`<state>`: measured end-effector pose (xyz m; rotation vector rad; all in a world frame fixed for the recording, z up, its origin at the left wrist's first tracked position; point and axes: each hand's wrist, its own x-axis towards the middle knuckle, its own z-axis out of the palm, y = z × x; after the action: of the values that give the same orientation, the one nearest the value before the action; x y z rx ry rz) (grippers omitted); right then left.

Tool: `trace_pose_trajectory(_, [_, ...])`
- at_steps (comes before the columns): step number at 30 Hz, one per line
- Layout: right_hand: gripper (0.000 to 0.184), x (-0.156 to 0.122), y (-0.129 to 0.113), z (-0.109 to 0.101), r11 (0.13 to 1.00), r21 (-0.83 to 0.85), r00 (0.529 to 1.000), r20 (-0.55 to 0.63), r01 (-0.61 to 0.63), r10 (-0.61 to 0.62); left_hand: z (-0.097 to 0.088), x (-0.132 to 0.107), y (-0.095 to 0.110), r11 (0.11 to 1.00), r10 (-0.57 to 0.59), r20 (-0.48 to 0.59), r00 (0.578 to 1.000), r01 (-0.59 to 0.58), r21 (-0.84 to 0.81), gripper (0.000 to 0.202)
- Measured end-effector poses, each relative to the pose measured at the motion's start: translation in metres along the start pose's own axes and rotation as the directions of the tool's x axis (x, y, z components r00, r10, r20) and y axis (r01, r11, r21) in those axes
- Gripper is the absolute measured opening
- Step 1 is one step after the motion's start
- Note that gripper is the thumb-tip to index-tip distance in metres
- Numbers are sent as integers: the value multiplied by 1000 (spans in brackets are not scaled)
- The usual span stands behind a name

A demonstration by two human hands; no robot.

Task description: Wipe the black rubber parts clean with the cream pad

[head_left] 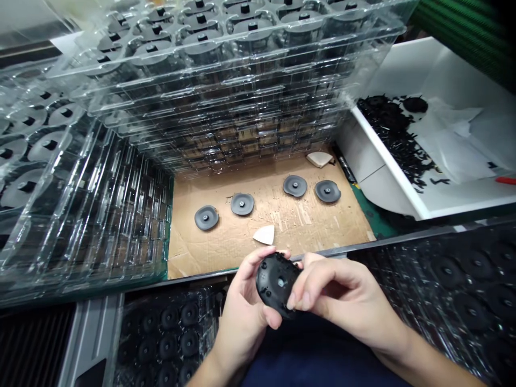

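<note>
In my left hand is a black round plastic part, tilted toward me, with small studs along its rim and a pale hole near its middle. The left fingers and thumb wrap its edge. My right hand pinches at the part's lower right edge; whatever small piece may lie between the fingertips is hidden. Beyond my hands, several dark grey discs with centre hubs, one a grey disc, lie on a cardboard sheet. A white wedge-shaped piece lies just past my left fingers.
Stacked clear plastic trays rise behind the cardboard, and more stacked trays stand at left. At right, a white bin holds many small black pieces. Another white wedge and a black pen lie nearby.
</note>
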<state>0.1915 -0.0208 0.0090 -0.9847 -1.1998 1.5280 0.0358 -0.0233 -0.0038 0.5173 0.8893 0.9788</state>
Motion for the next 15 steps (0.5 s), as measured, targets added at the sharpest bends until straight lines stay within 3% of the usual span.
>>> trace_pose_trajectory(5, [18, -1, -1, 5, 991, 107, 997, 25, -77, 75, -6, -1, -4, 999, 6, -8, 1000, -5, 35, 69])
trace_pose_trajectory(9, [13, -3, 2, 8, 976, 190, 989, -82, -109, 126, -8, 1, -8, 999, 43, -1, 999, -43, -23, 66])
trace_pose_trajectory(11, [14, -5, 6, 6, 978, 181, 982, -140, -103, 129, -8, 1, -9, 996, 65, -18, 998, -66, -54, 67])
trace_pose_trajectory(15, [13, -12, 14, -2, 994, 54, 986, -136, -91, 98, -8, 2, -6, 989, 109, -38, 993, -112, -100, 65])
